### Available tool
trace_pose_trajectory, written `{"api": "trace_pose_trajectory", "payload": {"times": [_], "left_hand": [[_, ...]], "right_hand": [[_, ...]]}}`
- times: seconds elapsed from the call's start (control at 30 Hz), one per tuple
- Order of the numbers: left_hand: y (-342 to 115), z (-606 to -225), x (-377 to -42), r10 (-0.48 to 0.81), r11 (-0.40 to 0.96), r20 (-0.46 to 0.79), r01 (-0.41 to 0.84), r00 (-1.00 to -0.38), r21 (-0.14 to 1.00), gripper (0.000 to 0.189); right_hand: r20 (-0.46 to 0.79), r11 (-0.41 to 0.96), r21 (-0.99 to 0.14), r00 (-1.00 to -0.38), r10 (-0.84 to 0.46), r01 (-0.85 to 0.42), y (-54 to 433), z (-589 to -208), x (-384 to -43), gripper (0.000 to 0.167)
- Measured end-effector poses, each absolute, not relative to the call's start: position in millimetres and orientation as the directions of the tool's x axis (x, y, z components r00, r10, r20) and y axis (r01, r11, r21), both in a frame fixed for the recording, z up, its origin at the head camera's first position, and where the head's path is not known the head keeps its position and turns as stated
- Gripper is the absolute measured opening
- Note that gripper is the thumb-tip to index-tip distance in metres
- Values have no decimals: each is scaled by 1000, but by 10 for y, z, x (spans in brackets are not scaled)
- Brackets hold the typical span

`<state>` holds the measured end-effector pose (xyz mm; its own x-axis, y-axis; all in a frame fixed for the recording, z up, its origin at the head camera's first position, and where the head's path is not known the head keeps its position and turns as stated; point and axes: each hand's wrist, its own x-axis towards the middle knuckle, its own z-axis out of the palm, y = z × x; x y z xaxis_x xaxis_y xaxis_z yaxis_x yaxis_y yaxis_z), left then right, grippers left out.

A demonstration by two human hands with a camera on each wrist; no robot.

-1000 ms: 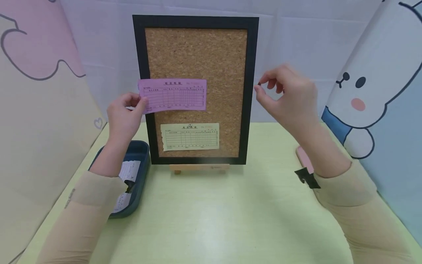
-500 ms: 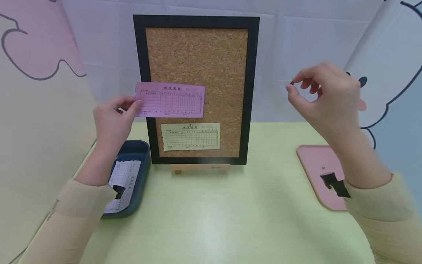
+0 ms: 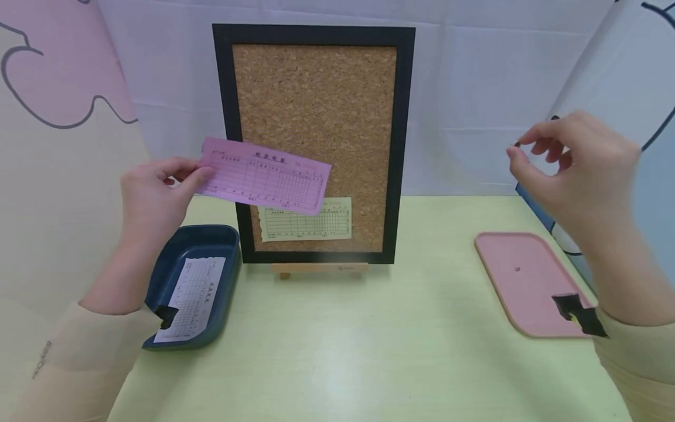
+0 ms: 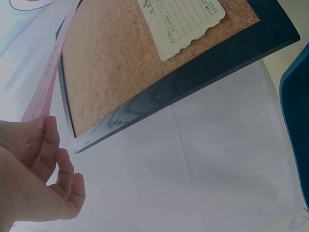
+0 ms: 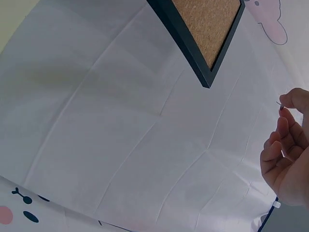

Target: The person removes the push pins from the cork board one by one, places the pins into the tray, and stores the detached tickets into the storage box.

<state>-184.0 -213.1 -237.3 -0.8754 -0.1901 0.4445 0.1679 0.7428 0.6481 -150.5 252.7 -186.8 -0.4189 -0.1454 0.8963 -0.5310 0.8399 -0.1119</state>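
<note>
Purple paper, a printed slip [image 3: 266, 176] ruled with a grid, sits left of centre in the head view, sloping from its higher left end to its lower right end. The person's left hand [image 3: 153, 196], at the left of the frame, pinches the slip's left end between thumb and fingers, a narrow grip with the paper held in it. Behind the slip stands a cork board [image 3: 316, 94] in a black frame, upright on a wooden stand [image 3: 319, 268] at the upper middle. A pale yellow slip [image 3: 306, 227] lies against the cork near the board's bottom; from the head view the purple slip covers part of its upper edge. Whether the purple slip touches the board cannot be told.

The right hand [image 3: 585, 161], at the right of the frame and well apart from the board, pinches a tiny dark pin [image 3: 517, 144] between thumb and index finger; the right wrist view shows its thin point sticking out.

At lower left, a dark blue tray [image 3: 230, 275] holds a white printed slip [image 3: 192, 299]. At lower right lies a pink tray [image 3: 532, 293] bearing a small dark speck [image 3: 517, 269], too small to identify. Both trays rest on a pale green-yellow table [image 3: 337, 340].
</note>
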Motion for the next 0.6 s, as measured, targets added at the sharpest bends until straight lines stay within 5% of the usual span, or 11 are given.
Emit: {"api": "trace_pose_trajectory", "payload": {"times": [0.2,0.6], "left_hand": [[-2237,-2343,-1758,-172,783,428,141,-887,606,41],[-2489,-2295,-1658,-149,838,404,102,-903,536,40]], "right_hand": [[875,865,-126,-466,-134,-485,2701,-1925,-1454,34],[702,944,-271,-709,59,-190,2944,-2030,-1304,29]]}}
